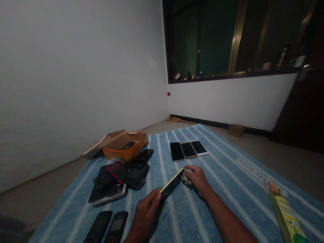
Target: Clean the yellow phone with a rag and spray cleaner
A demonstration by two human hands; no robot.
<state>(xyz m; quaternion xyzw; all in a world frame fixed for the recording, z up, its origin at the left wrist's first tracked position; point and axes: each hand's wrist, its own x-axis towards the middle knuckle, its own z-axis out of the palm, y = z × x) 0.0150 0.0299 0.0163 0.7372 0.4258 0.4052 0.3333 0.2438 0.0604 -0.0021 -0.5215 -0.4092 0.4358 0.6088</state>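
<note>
My left hand [145,211] grips the near end of a dark phone with a yellow-green edge [172,184], held tilted above the blue striped mat [222,172]. My right hand [196,180] is closed at the phone's far end, its fingers pinched on a small pale crumpled thing [186,177] that looks like a cloth or tissue. Three phones [188,150] lie side by side just beyond my hands.
A heap of several dark phones [121,177] lies to the left, beside an open orange cardboard box [125,145] with a phone inside. Two small phones [107,226] lie at the near left. A yellow stick-like object [285,212] rests at the right. White walls stand behind.
</note>
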